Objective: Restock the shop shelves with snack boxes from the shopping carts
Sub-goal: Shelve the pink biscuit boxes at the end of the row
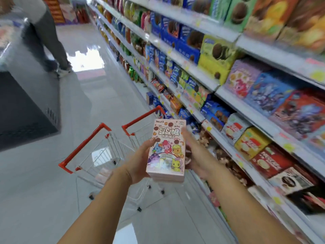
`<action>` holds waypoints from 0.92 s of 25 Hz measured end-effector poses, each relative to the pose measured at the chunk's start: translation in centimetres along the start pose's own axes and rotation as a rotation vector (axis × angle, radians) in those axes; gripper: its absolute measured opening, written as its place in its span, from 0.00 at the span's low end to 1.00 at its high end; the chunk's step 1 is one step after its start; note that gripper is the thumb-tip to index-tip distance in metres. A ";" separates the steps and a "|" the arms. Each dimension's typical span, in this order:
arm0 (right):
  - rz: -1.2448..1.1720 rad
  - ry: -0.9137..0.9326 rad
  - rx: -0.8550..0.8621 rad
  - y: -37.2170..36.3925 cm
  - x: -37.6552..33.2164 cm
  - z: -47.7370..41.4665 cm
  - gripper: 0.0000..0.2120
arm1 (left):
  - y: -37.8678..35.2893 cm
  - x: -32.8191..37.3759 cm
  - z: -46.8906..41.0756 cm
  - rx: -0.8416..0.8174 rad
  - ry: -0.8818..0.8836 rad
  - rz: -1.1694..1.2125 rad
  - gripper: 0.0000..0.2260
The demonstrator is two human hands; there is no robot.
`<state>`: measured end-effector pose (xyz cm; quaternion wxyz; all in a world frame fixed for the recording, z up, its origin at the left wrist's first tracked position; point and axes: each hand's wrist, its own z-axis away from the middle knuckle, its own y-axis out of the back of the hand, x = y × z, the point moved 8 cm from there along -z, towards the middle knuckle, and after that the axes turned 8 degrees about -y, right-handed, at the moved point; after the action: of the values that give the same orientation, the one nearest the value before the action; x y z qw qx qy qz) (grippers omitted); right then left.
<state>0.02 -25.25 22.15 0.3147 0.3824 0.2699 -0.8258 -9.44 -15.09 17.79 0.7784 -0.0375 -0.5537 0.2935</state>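
Observation:
A small stack of pink snack boxes [167, 150] with cartoon ponies on the front is held upright between both hands in the lower middle of the view. My left hand [140, 161] grips its left edge, thumb on the front. My right hand [195, 152] wraps its right side, fingers behind the box. Behind the box stand two shopping carts [98, 152] with red handles; a few pale boxes lie low in the nearer one. The shop shelves [246, 110] run along the right, packed with biscuit boxes.
A person [47, 37] in grey trousers stands far left up the aisle. A dark cabinet [22, 110] sits at the left edge. The glossy floor [98, 88] runs between it and the shelves.

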 end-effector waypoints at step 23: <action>-0.369 0.187 0.529 38.2 17.7 52.5 0.18 | -53.4 -25.6 16.2 -0.332 -0.044 -0.272 0.27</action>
<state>-5.49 -91.92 29.69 0.0238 0.4697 0.1385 -0.8716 -7.13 -76.25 22.96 0.7817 -0.0836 -0.6112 0.0914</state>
